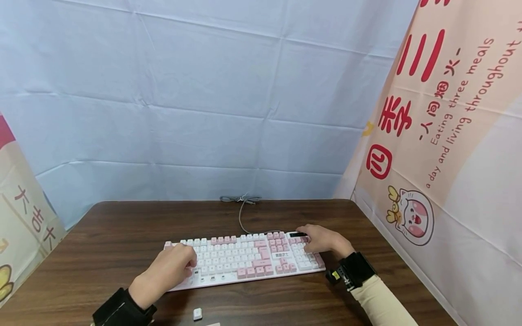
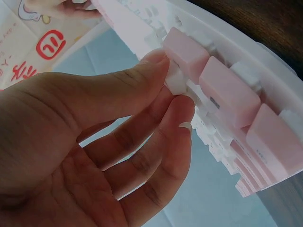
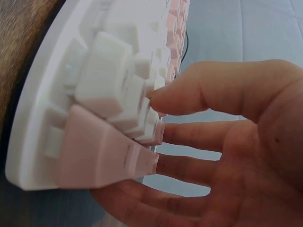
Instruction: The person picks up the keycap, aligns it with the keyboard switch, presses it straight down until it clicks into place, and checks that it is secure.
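Observation:
A white and pink keyboard (image 1: 228, 261) lies on the brown table. Over its left end, my left hand (image 1: 165, 267) pinches a small white keycap (image 2: 176, 81) between thumb and fingertips, beside several pink keys (image 2: 229, 90). The keycap is partly hidden by the fingers. At the keyboard's right end rests my right hand (image 1: 324, 238). Its thumb lies on the white keys (image 3: 106, 75), while the other fingers stretch along the far side and touch the corner near a pink key (image 3: 94, 151).
A loose white keycap (image 1: 197, 314) lies on the table in front of the keyboard, and a pale object (image 1: 214, 324) is cut off at the bottom edge. Behind the keyboard runs its grey cable (image 1: 241, 215), bundled near the back edge. Cloth hangings (image 1: 204, 113) surround the table (image 1: 134, 222).

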Demonstrator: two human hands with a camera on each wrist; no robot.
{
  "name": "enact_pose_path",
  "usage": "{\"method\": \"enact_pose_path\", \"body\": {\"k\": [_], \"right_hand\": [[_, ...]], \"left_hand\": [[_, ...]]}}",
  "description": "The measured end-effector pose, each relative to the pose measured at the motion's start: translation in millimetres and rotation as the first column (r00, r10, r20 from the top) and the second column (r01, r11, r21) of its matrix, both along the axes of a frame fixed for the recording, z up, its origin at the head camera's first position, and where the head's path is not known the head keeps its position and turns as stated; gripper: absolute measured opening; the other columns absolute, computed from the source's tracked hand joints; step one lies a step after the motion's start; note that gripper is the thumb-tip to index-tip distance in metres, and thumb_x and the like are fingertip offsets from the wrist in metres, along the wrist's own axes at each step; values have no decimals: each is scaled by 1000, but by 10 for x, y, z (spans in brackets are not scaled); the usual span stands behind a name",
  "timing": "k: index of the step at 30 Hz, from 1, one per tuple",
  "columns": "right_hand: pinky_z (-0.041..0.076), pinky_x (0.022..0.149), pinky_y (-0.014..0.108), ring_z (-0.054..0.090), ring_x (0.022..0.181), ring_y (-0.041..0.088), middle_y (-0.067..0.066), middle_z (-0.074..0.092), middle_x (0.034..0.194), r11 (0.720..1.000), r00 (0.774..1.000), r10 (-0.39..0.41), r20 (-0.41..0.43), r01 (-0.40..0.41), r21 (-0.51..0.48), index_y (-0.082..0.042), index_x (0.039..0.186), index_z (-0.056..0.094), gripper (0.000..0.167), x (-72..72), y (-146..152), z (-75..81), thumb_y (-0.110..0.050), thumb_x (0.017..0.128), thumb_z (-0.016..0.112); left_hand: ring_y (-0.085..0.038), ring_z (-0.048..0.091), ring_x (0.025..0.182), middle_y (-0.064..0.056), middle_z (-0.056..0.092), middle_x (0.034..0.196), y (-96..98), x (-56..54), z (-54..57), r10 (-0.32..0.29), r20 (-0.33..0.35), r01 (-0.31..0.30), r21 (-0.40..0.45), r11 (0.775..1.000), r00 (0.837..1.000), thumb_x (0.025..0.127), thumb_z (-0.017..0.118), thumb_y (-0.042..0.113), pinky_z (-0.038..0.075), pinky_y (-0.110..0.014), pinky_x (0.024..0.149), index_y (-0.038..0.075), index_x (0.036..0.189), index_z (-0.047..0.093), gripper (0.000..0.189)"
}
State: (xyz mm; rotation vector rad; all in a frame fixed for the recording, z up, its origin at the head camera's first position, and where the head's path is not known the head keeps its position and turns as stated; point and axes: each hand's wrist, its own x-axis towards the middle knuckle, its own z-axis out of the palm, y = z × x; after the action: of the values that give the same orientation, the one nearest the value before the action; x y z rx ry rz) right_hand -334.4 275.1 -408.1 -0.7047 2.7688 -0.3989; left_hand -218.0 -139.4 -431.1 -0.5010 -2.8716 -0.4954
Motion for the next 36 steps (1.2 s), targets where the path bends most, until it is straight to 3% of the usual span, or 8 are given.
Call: {"method": "enact_pose_path", "body": {"k": [5,15,25,32,36], "right_hand": [[47,104,56,57,128,39,27,55,144,1000,1000,-15,4,15,-6,6,146,50,66,3,-2,-12,0,83,69],[46,105,56,57,128,39,27,54,144,1000,1000,-10,3,10,1,6,146,50,67,13,2,-15,0,83,69],[47,103,55,57,125,37,26,55,143,1000,1000,-16,11,16,-8,5,147,50,67,10,-1,-15,1,83,69],[46,103,55,56,128,38,27,53,145,1000,1000,-17,15,17,-10,6,147,49,67,6,7,-18,1,83,68],[47,101,52,57,124,36,27,53,145,1000,1000,-14,12,15,-10,6,147,49,67,0,5,-12,1,83,68]], "left_hand": [[-8,44,67,7,63,72,10,-3,-1,-15,18,15,10,1000,1000,76,84,-5,40,-28,63,16,73,70,25],[-10,45,66,6,59,69,34,9,-11,12,22,-12,34,999,1000,75,83,-8,40,-26,58,14,70,67,28],[-8,30,59,8,41,62,3,1,-6,-63,15,62,32,998,998,76,74,-14,26,-22,53,15,59,58,37],[-11,46,67,4,62,71,31,12,30,25,42,-26,20,999,999,77,79,-9,40,-28,58,13,72,69,25],[-11,44,63,6,59,68,34,19,35,47,38,-47,8,999,998,78,80,-7,37,-27,56,15,68,67,27]]}}
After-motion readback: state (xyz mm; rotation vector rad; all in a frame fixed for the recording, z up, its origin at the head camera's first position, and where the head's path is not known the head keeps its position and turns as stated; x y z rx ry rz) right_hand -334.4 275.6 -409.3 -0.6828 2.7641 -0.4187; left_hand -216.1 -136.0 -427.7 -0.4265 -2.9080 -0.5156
